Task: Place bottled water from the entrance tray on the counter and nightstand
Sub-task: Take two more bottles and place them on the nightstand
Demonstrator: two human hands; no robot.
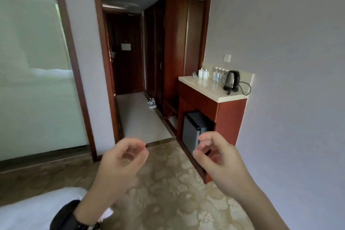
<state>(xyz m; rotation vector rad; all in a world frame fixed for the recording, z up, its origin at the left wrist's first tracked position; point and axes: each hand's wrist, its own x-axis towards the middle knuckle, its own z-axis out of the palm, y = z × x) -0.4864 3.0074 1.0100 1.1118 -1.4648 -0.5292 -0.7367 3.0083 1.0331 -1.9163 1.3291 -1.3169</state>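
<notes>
Hotel room seen from the bed side, ordered from largest to smallest, every place given relative to the red-brown wooden counter cabinet with the pale stone top (209, 87); to its left a dark-framed doorway (104, 61) opens on a pale-tiled entrance corridor (138, 115), which ends at a dark wooden entrance door (127, 56); a tall red-brown wardrobe (173, 43) stands just left of the counter along the same wall; a grey mini-fridge (194, 129) sits in the recess beneath the counter top. On the top, at its right end, a black electric kettle (232, 80) rests with its cord trailing, presumably kept near a wall socket; just left of it clear plastic water bottles with blue labels (218, 73) stand upright against the back splash, so the counter share of the task appears at least partly done; two white ceramic lidded cups (203, 73) stand further left. Well beyond the counter's left side, on the corridor floor beside the wardrobe, a small white tray of bottled water (152, 103) waits, its bottle count too small to tell. In front of the counter and nearer the viewer, the person's left hand (123, 160) and right hand (218, 157) hang apart with fingers loosely curled around nothing; both appear free for fetching the next bottles; the nightstand is out of view.
</notes>
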